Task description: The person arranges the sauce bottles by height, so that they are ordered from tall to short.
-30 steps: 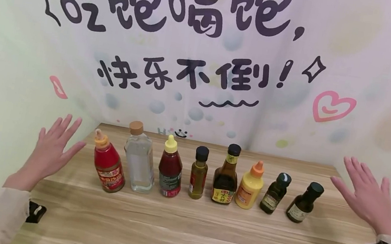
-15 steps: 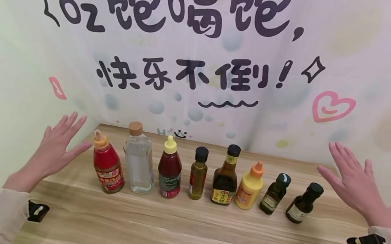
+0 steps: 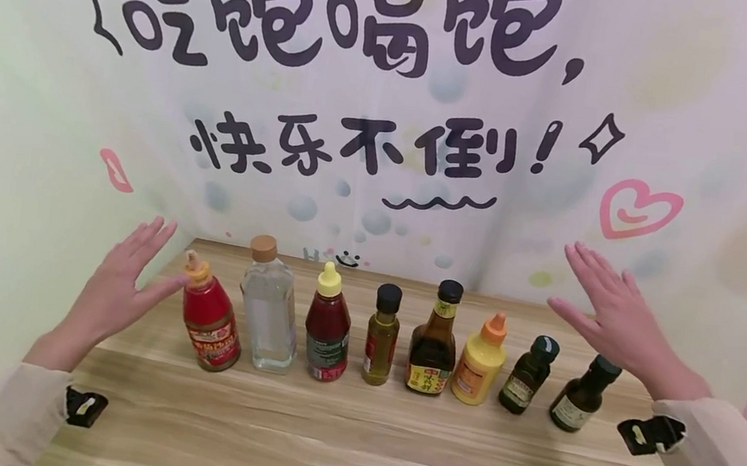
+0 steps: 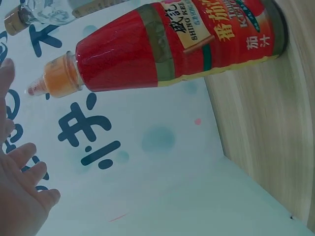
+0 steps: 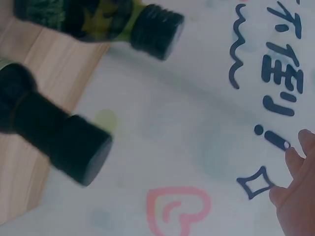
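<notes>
Several condiment bottles stand upright in a row. My left hand (image 3: pixel 114 292), fingers extended and holding nothing, is nearest to the red ketchup bottle (image 3: pixel 209 329). Its thumb overlaps the orange cap in the head view, while the left wrist view shows the hand apart from the bottle. Over the row's right end hovers my right hand (image 3: pixel 626 324), fingers straight, holding nothing. Below it are a dark bottle with a pale label (image 3: pixel 580 397), its cap close to the wrist in the head view, and a small dark green bottle (image 3: pixel 527 378).
Between the ends stand a clear bottle (image 3: pixel 269 314), a dark red squeeze bottle (image 3: pixel 328 334), a small oil bottle (image 3: pixel 381 342), a soy sauce bottle (image 3: pixel 433 345) and a yellow squeeze bottle (image 3: pixel 478 367). Behind the wooden table (image 3: pixel 343 452) hangs a printed white curtain (image 3: pixel 538 232).
My right hand has swept left and inward, from beside the table's right edge to above the right-end bottles. The left hand has shifted slightly right. The bottles stay put.
</notes>
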`<state>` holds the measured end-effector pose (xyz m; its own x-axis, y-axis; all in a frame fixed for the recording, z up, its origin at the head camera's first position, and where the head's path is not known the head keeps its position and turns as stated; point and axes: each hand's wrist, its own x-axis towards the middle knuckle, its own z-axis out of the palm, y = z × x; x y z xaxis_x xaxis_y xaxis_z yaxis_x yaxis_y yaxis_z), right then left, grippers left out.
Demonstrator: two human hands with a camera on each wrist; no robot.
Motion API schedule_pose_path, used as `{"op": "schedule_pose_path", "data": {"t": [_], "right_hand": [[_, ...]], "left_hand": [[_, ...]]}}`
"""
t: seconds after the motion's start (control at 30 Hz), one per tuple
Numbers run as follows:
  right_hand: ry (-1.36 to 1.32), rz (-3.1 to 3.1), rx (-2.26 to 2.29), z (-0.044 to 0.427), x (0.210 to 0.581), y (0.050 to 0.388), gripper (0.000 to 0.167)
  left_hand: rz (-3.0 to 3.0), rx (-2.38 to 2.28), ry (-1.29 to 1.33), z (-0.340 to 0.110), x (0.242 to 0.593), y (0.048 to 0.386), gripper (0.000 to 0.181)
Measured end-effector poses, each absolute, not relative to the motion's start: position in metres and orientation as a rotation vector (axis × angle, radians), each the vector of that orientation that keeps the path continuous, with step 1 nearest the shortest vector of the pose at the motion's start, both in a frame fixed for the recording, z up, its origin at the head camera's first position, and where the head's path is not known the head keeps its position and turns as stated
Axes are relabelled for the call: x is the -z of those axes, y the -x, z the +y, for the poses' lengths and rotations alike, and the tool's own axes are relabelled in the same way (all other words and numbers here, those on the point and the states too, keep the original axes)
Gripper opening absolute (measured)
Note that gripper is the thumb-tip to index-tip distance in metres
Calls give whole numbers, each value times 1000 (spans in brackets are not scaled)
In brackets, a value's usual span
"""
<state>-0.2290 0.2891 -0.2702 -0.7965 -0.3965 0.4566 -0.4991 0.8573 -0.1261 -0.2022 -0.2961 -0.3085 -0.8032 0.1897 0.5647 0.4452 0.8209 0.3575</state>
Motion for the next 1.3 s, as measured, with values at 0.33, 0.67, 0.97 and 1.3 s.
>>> {"op": "schedule_pose_path", "data": {"t": [0.33,0.67,0.97,1.3], "right_hand": [[-732,-2657,-493,251,256,241,77],[-843,-2627,-529,214,251,253,74],[-1016,-2599,-537,174,251,258,66],[-1184,-2575,-567,125,249,262,64]], "left_hand": [[-2595,838,421,-289,304,201,79],[-2647,925,349,-286,296,202,77],[-2693,952,358,-282,292,204,74],[-2723,1047,304,-282,294,207,71]]}}
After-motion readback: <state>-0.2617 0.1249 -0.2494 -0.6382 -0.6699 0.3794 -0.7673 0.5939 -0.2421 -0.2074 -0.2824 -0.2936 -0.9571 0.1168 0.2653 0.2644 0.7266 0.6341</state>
